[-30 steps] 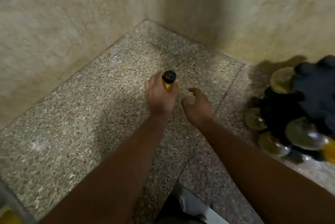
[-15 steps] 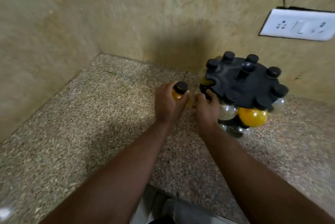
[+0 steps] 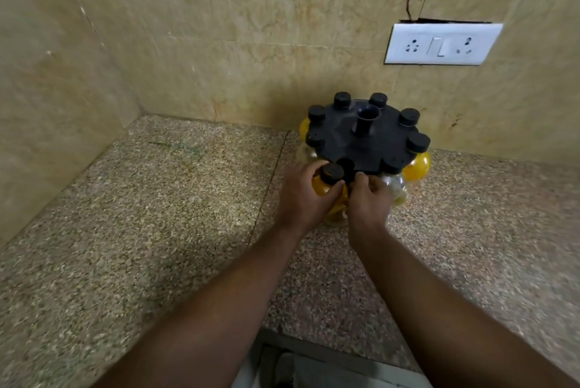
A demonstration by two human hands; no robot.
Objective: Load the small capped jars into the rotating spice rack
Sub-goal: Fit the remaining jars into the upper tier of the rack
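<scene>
The left hand (image 3: pixel 303 196) is wrapped around one small round jar of yellow powder with a black screw cap (image 3: pixel 330 180), thumb and fingers closed on its belly and the cap poking up between them. The right hand (image 3: pixel 367 201) is curled just beside it at 3 o'clock, fingertips (image 3: pixel 361 180) pinched against the near rim of the rack; whether it grips the rim or only touches it I cannot tell. The held jar sits at the 7 o'clock edge of the round black plastic rotating spice rack (image 3: pixel 367 139), right at an open slot (image 3: pixel 346 165) in the top disc. Eight black caps already stand around the disc's rim, and one short black tube (image 3: pixel 364 122) rises from its centre. Below the disc, one yellow-filled jar (image 3: pixel 417 166) shows at 4 o'clock and a clear one (image 3: pixel 394 187) at 5 o'clock. The rack stands on a speckled granite counter (image 3: pixel 157 215) against a beige marbled wall. One white switch-and-socket plate (image 3: pixel 441 45) hangs on the wall at 1 o'clock.
</scene>
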